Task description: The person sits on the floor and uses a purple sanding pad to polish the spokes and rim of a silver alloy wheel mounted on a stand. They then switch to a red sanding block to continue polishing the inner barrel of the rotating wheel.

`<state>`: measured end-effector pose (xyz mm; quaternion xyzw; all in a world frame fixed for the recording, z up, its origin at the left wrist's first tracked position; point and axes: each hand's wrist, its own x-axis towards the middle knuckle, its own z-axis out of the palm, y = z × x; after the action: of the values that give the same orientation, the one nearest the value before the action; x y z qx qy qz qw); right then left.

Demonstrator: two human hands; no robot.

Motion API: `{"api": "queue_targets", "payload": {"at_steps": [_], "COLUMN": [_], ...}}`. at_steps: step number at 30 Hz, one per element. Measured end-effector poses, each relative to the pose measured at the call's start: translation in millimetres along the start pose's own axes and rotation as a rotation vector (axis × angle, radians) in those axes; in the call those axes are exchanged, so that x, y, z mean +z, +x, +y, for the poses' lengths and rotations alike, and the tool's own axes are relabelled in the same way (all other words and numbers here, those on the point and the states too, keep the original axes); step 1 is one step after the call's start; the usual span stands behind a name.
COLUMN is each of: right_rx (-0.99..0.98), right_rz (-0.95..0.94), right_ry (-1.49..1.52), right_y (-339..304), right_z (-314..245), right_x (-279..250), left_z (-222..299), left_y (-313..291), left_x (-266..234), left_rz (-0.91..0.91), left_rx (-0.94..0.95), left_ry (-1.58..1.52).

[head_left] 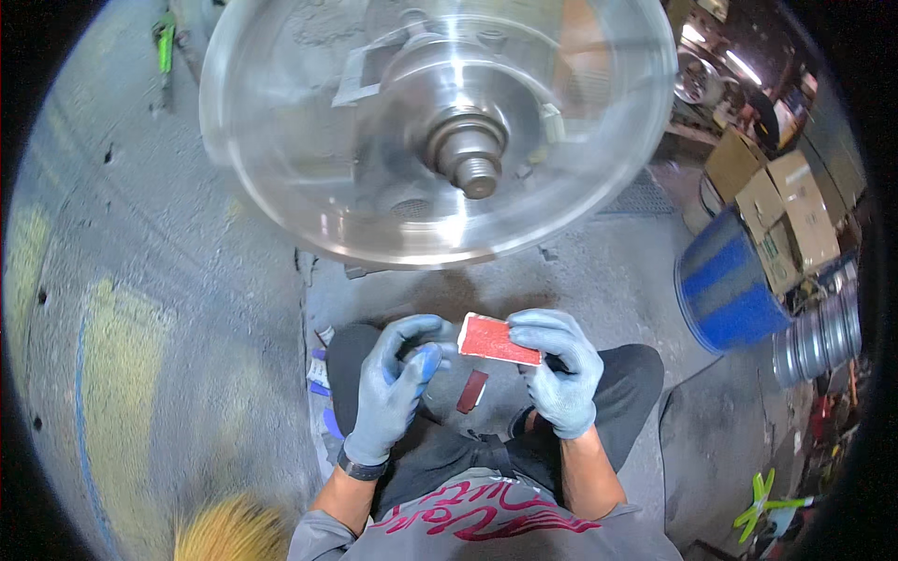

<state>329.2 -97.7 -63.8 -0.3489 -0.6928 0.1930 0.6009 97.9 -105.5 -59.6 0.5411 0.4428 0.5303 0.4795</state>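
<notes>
- Can't see top of metal wheel [466, 150], cut off by upper edge; can't resolve blurred face.
- Can't tell whether left hand [397, 372] touches red block [498, 338]; see loosely curled fingers, thumb apart.
- Find red block clamped in right hand [563, 376], below metal wheel; can't see upper right corner, covered by fingers.
- Looks flat, rectangular, whitish-edged, tilted slightly down rightward.

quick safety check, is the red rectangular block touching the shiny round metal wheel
Apart: the head view shows grey floor between the red block, held in the grey-gloved right hand, and the metal wheel.
</notes>
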Motion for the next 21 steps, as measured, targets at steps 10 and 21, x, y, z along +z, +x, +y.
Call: {"api": "queue_targets", "payload": {"at_steps": [10,21], "right_rx": [0.062,0.621], "right_rz": [0.103,0.172], "right_ry": [-0.198,0.348], "right_y": [-27.8,-23.0], "right_z": [12.8,20.3], "right_x": [-51.4,-73.7], "left_z": [1.3,12.3], "left_y": [43.4,87.4], "left_x": [61.8,95.5], "left_rz": [-0.46,-0.647], "left_rx": [-0.148,0.003], "left_ry": [-0.137,0.143]}}
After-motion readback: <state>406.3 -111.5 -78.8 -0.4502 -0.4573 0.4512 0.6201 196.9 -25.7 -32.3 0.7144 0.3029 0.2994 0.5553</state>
